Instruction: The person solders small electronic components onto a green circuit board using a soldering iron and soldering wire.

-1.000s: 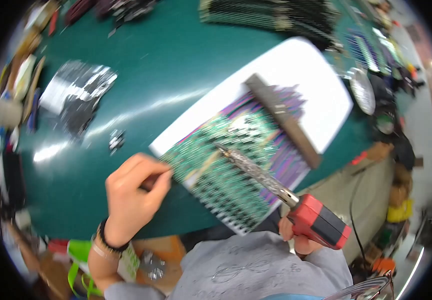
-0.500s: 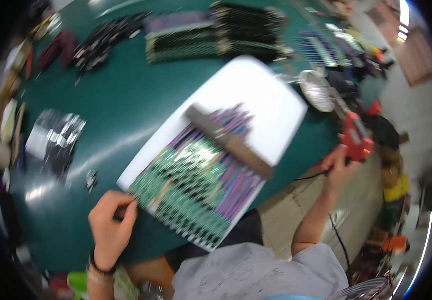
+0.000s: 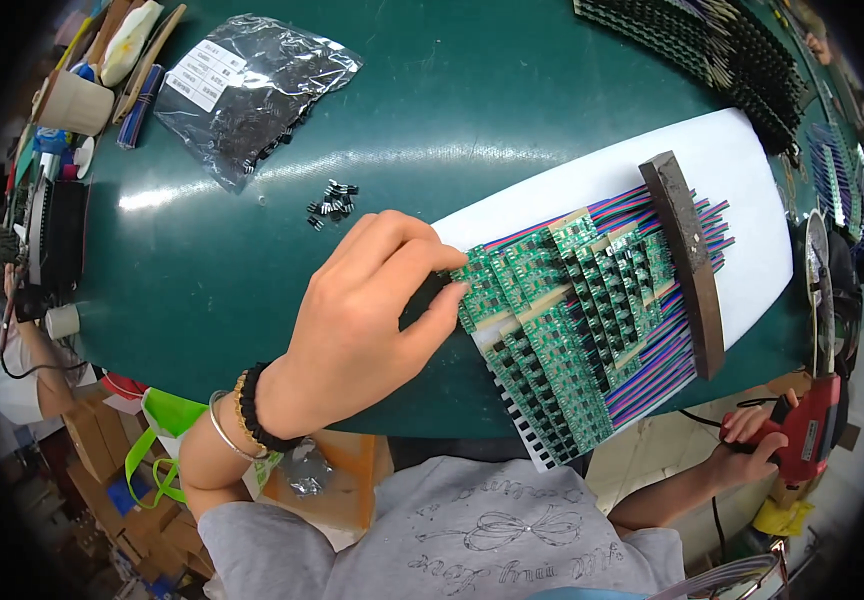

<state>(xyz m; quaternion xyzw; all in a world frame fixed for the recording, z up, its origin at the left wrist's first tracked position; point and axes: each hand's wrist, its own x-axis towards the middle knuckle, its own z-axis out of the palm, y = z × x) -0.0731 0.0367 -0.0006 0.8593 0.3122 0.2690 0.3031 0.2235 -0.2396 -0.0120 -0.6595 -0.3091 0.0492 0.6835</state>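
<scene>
My left hand (image 3: 367, 310) is bent into a pinch at the left corner of the green circuit boards (image 3: 552, 340). Whatever lies between its thumb and forefinger is too small to make out. The boards sit in rows on a white sheet (image 3: 752, 225), several bearing small black parts. Coloured wires (image 3: 647, 385) run from them under a dark bar (image 3: 687, 260) lying across. Off the table's right side, my right hand (image 3: 757, 435) grips a red pistol-shaped tool (image 3: 814, 430) with a cord. Beyond my left hand lies a little pile of black components with metal legs (image 3: 334, 203).
A clear bag of black components (image 3: 252, 95) lies at the far left. Stacked dark boards (image 3: 712, 60) stand far right. A round metal piece (image 3: 818, 290) is beside the sheet. Tools and a pale cup (image 3: 74, 103) crowd the left edge; a person's arm (image 3: 42, 365) shows beyond.
The view has swung and come nearer the left side of the table. My left hand stays by the boards' corner, its pinch now at their edge. My right hand still holds the red tool.
</scene>
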